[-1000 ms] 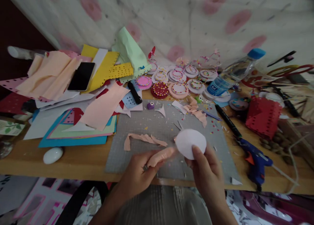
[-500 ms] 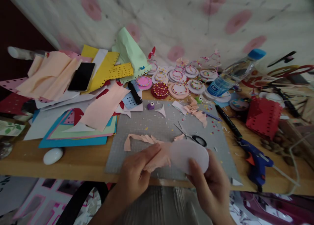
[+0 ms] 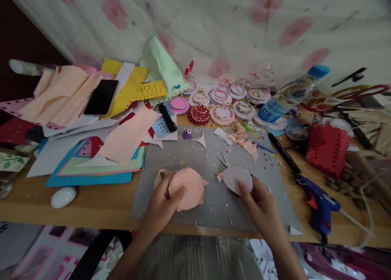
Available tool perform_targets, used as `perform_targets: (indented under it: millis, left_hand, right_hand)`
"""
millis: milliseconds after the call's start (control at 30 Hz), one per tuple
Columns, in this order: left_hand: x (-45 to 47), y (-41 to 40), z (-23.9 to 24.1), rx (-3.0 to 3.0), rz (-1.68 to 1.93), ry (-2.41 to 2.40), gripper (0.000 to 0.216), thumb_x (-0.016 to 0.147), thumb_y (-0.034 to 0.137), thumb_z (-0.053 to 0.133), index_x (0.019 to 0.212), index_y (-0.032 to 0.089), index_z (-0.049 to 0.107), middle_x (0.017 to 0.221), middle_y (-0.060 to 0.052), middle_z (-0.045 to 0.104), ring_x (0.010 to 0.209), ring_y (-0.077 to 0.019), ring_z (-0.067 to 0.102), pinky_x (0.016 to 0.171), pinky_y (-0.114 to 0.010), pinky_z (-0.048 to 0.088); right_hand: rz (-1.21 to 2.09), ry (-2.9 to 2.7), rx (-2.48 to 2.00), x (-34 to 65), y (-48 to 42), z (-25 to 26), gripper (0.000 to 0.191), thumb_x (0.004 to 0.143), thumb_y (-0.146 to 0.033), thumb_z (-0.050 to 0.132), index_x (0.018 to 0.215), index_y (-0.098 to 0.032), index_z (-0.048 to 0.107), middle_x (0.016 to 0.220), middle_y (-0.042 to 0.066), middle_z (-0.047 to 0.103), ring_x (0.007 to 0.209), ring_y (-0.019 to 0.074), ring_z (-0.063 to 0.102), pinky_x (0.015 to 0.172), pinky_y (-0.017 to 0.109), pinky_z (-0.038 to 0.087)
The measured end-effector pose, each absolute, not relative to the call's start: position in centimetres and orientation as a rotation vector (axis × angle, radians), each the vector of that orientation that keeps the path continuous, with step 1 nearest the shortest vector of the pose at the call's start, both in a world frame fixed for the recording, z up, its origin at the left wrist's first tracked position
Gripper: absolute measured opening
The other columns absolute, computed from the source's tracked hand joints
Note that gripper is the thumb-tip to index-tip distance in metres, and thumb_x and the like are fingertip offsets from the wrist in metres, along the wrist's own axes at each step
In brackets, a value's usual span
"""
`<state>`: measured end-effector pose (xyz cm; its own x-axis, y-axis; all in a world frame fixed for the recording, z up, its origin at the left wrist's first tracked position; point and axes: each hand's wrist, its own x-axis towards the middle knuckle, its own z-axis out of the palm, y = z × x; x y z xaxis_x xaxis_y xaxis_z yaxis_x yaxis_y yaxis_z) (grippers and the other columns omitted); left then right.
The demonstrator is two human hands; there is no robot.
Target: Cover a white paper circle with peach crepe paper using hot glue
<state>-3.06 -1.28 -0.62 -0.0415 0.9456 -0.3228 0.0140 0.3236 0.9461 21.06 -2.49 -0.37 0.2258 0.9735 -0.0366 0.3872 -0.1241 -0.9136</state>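
Observation:
My left hand pinches a roughly round peach paper piece over the grey cutting mat, thumb on its face. My right hand holds a white paper disc by its lower edge, low over the mat's right half. A small peach scrap lies between the two pieces. More peach trimmings lie at the mat's far right corner. The scissors on the mat are hidden behind the white disc.
Coloured paper sheets and a black phone crowd the left. Decorated discs line the back, beside a water bottle. A black marker, blue glue gun and red punched paper sit right. A white oval object lies front left.
The two pieces were held together near the mat's front edge; now they are apart. My left hand carried the peach piece left, my right hand moved the white disc forward, covering the scissors.

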Motion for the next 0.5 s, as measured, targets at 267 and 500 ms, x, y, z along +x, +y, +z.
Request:
perform_targets:
  millis: [267, 500]
  left_hand:
    - [-3.5, -0.8, -0.8, 0.863, 0.968, 1.32, 0.047, 0.063, 0.022, 0.082, 0.108, 0.022, 0.07, 0.104, -0.006, 0.065, 0.102, -0.0265, 0.059, 0.084, -0.031, 0.048]
    - [-2.9, -0.9, -0.1, 0.747, 1.001, 1.28, 0.046, 0.063, 0.028, 0.083, 0.106, 0.02, 0.069, 0.101, -0.005, 0.064, 0.097, -0.0232, 0.06, 0.077, -0.028, 0.049]
  right_hand:
    - [0.684, -1.42, -1.792, 24.7, -3.2, -1.7, 0.036, 0.087, -0.055, 0.056, 0.086, -0.02, 0.063, 0.057, -0.002, 0.052, 0.05, 0.0138, 0.049, 0.049, 0.026, 0.04]
    - [0.364, -1.178, -1.969, 28.2, -3.6, -2.3, 0.058, 0.082, -0.059, 0.058, 0.121, -0.016, 0.056, 0.084, 0.009, 0.067, 0.064, 0.0215, 0.061, 0.06, 0.035, 0.049]
